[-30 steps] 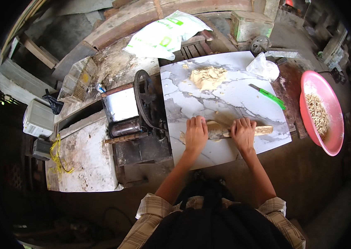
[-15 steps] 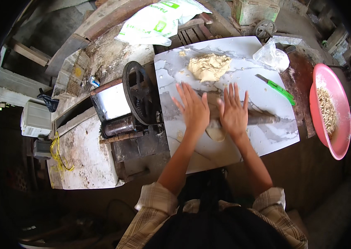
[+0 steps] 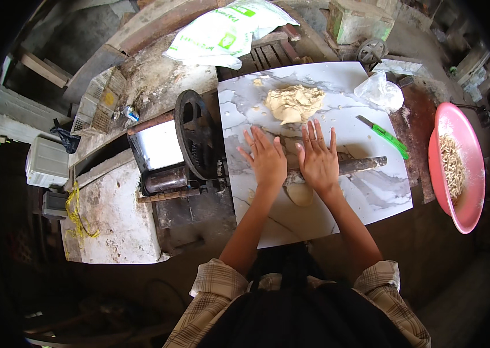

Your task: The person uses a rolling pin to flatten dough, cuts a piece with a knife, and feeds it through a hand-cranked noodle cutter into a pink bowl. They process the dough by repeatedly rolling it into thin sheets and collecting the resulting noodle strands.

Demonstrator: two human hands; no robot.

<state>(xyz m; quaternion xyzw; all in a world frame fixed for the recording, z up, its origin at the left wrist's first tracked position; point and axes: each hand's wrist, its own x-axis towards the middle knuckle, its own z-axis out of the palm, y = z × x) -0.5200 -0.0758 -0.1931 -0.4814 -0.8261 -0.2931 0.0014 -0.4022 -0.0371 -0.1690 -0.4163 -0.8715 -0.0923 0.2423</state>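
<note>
Both hands are seen opened flat, palms down: the left hand point(image 3: 269, 162) and the right hand point(image 3: 319, 163) are laid over a single rolling pin point(image 3: 363, 165), their fingers extended and parted, with nothing gripped by either. The pin is set crosswise on a marble-patterned bench point(image 3: 372, 194), its right end exposed beyond the right hand, its left end covered by the left. One flattened piece of dough point(image 3: 300, 195) is spread at the pin, its rounded near edge shown between the forearms. One larger lump of dough point(image 3: 295, 104) is placed beyond the fingertips. To the right, one green-handled knife point(image 3: 388, 141) is laid flat, and one whitish plastic bag point(image 3: 381, 93) is set near the far right corner. One pink basin point(image 3: 472, 168), partly filled with short pale strips point(image 3: 452, 167), is positioned right of the bench. To the left, one machine point(image 3: 164, 180) is fitted with one large dark wheel point(image 3: 182, 132).
</note>
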